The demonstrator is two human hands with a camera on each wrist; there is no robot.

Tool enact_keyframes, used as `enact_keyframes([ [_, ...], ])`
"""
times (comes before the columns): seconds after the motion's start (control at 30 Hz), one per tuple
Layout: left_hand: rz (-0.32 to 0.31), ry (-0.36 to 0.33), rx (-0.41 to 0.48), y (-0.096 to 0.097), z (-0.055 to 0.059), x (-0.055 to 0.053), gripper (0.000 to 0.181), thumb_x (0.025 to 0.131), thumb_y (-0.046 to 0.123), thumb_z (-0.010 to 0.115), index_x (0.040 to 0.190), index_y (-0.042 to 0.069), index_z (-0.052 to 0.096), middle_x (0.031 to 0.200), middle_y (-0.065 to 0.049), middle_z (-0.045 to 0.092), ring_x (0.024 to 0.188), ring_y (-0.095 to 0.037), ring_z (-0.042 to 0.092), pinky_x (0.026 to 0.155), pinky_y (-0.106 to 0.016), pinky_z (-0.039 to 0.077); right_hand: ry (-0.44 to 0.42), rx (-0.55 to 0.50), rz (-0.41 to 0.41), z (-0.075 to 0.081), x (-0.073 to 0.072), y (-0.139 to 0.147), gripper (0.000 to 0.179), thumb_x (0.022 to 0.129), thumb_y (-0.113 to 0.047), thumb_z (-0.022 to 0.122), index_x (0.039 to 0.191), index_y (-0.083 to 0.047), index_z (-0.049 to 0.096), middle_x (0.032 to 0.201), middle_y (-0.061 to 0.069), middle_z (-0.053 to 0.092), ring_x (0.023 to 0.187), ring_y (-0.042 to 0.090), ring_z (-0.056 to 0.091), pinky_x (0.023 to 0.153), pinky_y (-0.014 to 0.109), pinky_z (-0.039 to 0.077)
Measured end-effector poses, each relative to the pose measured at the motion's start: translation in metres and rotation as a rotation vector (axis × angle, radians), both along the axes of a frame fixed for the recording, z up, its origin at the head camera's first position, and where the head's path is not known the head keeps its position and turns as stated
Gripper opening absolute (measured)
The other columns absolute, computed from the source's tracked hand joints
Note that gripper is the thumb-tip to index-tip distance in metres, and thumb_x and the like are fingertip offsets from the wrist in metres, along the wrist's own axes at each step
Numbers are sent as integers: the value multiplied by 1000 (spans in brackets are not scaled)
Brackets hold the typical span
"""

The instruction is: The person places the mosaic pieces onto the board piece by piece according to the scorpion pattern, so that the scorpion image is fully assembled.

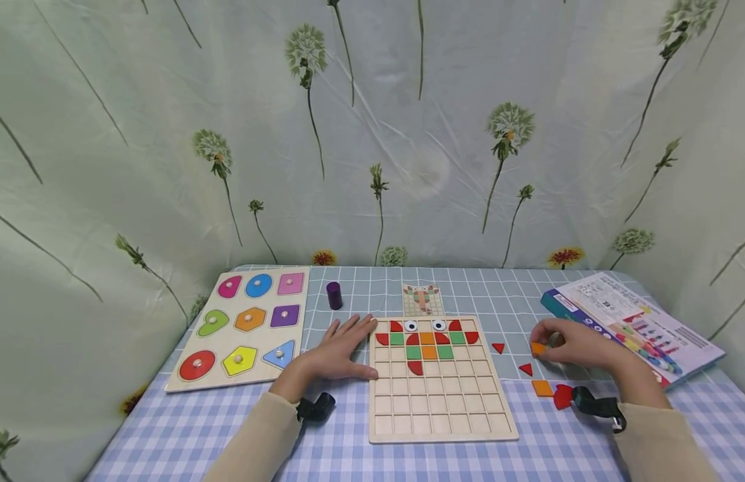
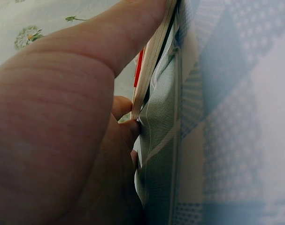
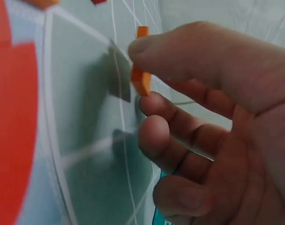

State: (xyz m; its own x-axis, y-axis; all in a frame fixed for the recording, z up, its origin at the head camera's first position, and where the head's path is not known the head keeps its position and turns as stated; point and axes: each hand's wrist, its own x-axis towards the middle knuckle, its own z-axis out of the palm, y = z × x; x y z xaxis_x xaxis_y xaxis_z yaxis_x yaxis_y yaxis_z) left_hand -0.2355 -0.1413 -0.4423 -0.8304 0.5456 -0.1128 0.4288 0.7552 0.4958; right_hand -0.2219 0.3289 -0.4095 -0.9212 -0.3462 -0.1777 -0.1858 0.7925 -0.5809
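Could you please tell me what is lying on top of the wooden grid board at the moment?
On the grid board, red, green and orange tiles and two googly eyes fill the upper rows; the lower cells are bare. The left hand rests flat against its left edge.

Before me a pale green plastic sheet printed with dandelions [image 1: 372, 134] fills the upper frame as backdrop; below lies my table's blue-and-white checked cloth [image 1: 185, 442], evenly lit.

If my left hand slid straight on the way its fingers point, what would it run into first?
Probably nothing soon. The left hand lies flat beside the grid board, fingers aimed up and slightly right along its left edge. They would likely pass between the purple cylinder and the small pattern card, though depth is uncertain.
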Motion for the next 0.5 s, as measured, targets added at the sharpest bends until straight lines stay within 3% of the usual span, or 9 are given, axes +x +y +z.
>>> enact_keyframes([
  [0.5, -15, 5, 10, 0, 1, 0, 101, 83, 56, 74, 161, 18, 23, 169, -2, 17, 158, -30, 5, 125, -60, -2, 106, -32, -22, 3, -3, -35, 30, 88, -22, 75, 117, -14, 68, 111, 6, 66, 85, 16, 54, 67, 22, 48],
])
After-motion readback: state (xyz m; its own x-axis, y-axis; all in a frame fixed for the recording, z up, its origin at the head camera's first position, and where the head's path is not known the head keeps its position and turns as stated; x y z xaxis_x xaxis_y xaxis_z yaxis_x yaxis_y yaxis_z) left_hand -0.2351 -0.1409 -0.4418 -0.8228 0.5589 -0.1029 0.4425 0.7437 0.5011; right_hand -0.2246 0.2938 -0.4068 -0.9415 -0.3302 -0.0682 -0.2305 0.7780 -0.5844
